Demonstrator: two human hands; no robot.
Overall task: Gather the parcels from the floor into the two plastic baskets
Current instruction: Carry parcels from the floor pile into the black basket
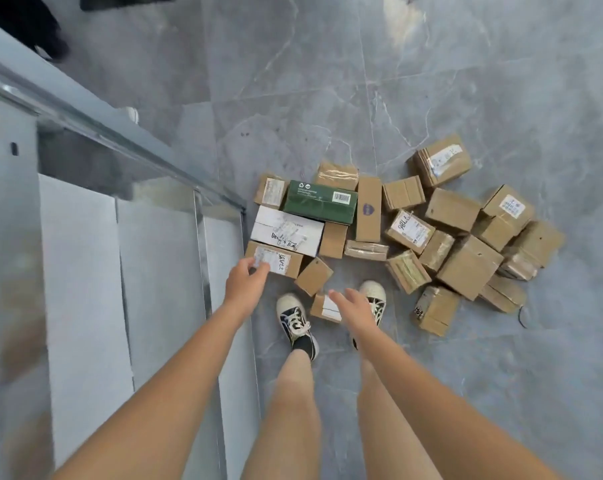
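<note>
Floor: we stood on grey marbled tiles (327, 81) that filled the centre and right of the frame.
Left side: we saw a metal-framed shelf (102, 133) with white panels along the left of the frame.
Parcels: we counted roughly two dozen; one green box (319, 201), one white box (286, 230), the rest brown cardboard boxes (469, 266), heaped on the floor at centre right.
Baskets: we saw none in view.
Shoes: two.
Left hand (246, 284): fingers loosely curled, holding nothing, over the near corner of a labelled brown box (276, 259).
Right hand (353, 306): fingers straight and spread, above a small box (324, 308) between our shoes.
</note>
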